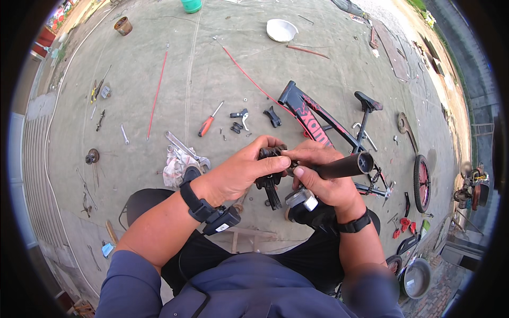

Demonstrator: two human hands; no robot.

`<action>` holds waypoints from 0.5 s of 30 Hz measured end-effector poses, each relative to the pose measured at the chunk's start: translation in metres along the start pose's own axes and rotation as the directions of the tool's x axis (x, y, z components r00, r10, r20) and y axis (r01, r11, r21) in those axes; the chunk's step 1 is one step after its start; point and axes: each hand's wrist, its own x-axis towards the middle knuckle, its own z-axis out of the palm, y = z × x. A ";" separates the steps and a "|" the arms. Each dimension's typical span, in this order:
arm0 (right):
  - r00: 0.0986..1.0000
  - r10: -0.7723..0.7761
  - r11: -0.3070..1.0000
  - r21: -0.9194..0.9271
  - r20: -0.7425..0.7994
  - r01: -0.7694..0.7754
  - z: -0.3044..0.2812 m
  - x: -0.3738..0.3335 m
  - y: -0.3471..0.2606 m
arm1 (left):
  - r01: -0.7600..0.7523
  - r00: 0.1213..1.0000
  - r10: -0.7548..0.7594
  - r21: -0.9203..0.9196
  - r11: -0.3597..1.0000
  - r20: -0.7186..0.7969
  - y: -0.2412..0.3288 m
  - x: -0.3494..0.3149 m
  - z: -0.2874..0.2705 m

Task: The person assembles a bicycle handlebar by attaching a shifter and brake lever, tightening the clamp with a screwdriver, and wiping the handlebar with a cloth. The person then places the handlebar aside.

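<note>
While my left hand (245, 166) pinched a black part (270, 178), my right hand (335, 186) gripped a tube (343, 166). A screwdriver (208, 124) lay ahead.

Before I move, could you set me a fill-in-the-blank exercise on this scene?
1. Of the left hand and right hand, the tube is nearer the ____ one.
2. In the picture, the screwdriver lies to the ____ of the frame.
3. The basin near the top edge is ____.
4. The wheel beyond the frame has a ____ tyre.

Missing words: right; left; white; black.
</note>
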 end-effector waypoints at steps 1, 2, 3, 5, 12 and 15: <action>1.000 0.007 1.000 0.002 -0.005 -0.007 0.000 0.001 -0.001 | 0.000 1.000 0.000 0.013 1.000 0.002 -0.001 0.000 -0.002; 1.000 0.015 1.000 0.004 -0.011 -0.015 -0.001 0.002 -0.004 | 0.001 1.000 -0.001 0.025 1.000 0.004 -0.002 0.000 -0.002; 1.000 0.025 1.000 0.005 -0.016 -0.024 -0.002 0.002 -0.006 | -0.007 1.000 0.007 0.027 1.000 0.005 -0.002 0.000 -0.001; 1.000 0.018 0.999 -0.034 -0.018 -0.019 -0.004 0.002 -0.007 | -0.024 1.000 0.023 0.031 0.999 0.008 -0.003 -0.001 0.002; 0.995 0.069 0.994 -0.084 -0.079 -0.076 -0.006 -0.001 -0.008 | -0.153 0.976 0.208 0.478 0.865 -0.065 -0.011 0.002 -0.003; 0.992 0.087 0.985 -0.139 -0.094 -0.100 -0.008 0.000 -0.008 | -0.199 0.952 0.303 0.663 0.721 -0.044 -0.007 -0.002 0.000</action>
